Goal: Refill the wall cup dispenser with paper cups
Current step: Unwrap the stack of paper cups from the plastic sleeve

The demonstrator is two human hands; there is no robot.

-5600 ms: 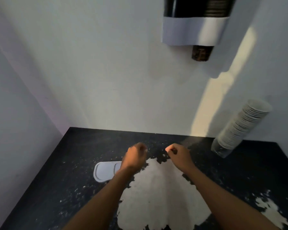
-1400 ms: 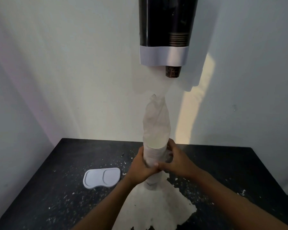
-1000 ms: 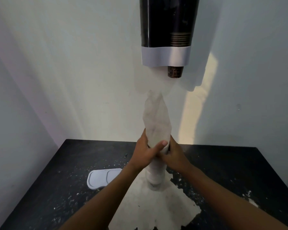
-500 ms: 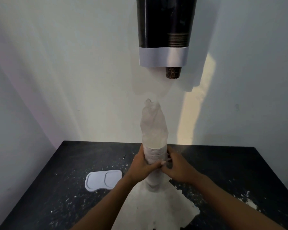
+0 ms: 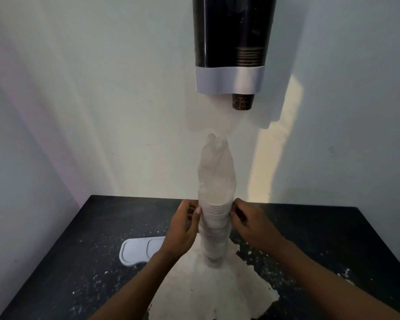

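Corner of a room, seen from above and in front; back wall plain, pale grey-white, with small scuffs; side wall at left, same finish, meeting the back wall in a slanted corner line with a faint violet tint; warm band of light on the back wall at right, running down to the table edge; black table pushed into the corner, top worn, flecked with white chips; large pale patch of bare surface at its front centre.
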